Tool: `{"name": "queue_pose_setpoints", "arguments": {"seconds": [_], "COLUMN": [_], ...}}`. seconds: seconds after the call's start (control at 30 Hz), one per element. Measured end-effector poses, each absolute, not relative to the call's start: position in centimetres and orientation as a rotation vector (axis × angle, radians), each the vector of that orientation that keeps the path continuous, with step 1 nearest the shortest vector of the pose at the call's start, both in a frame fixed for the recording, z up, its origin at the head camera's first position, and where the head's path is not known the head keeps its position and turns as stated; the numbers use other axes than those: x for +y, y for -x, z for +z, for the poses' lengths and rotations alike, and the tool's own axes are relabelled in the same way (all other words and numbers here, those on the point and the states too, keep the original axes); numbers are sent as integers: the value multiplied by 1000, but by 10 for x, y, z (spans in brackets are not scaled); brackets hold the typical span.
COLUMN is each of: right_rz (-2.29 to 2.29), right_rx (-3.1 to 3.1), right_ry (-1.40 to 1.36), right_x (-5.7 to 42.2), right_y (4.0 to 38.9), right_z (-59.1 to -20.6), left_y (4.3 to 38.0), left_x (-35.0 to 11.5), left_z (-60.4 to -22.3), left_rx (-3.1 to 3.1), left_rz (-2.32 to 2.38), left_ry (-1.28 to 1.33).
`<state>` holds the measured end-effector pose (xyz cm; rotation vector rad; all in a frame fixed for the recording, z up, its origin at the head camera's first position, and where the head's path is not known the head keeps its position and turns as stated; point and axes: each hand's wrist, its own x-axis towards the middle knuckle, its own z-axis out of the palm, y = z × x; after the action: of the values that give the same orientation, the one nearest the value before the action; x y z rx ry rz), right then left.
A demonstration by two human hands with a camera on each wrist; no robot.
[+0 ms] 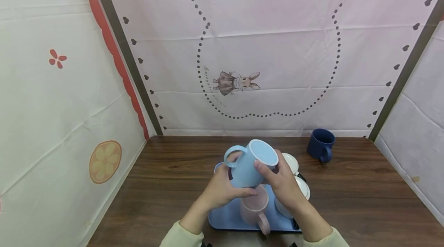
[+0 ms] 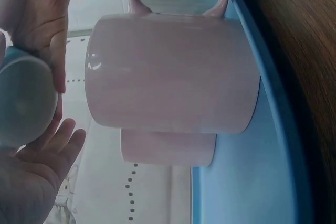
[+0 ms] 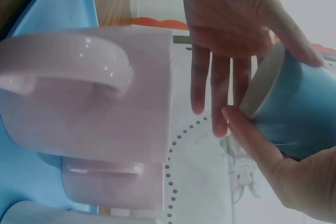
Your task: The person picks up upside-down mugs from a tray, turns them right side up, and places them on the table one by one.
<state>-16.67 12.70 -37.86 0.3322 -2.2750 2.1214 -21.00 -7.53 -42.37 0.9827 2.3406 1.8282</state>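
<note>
Both hands hold a light blue mug (image 1: 248, 166) above the tray, tipped so that its base faces up and its mouth points down. The left hand (image 1: 220, 189) is at the handle side, its thumb close under the mouth. On the other side, the right hand (image 1: 288, 185) grips the mug near its base, thumb across the near side. Below them a pink mug (image 1: 254, 204) stands on the blue tray (image 1: 225, 218), handle toward the person. A second pink mug (image 2: 168, 148) shows behind it in the left wrist view.
Two white mugs (image 1: 303, 187) stand along the tray's right side, partly hidden by the right hand and arm. A dark blue mug (image 1: 317, 147) stands at the back right of the wooden table (image 1: 166, 185). Printed cloth (image 1: 277, 66) hangs behind and at both sides.
</note>
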Motion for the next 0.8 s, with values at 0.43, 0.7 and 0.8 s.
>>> {"name": "queue_pose_setpoints", "arguments": {"seconds": [0.43,0.7,0.8], "right_rz": [2176,2219,2230], "right_rx": [-2238,-2276,-2305], "right_ry": [-429,-390,-370], "right_x": [136,142,144], "right_y": [167,168,168], "right_z": [-378,-377,-376], "left_y": [204,206,207], "left_x": [-75,-82,-85], "left_z": [-414,-410,-410], "left_rx": [2355,2279,2226], "left_rz": [1941,2024,2068], "left_ry": [-958,-959,-953]}}
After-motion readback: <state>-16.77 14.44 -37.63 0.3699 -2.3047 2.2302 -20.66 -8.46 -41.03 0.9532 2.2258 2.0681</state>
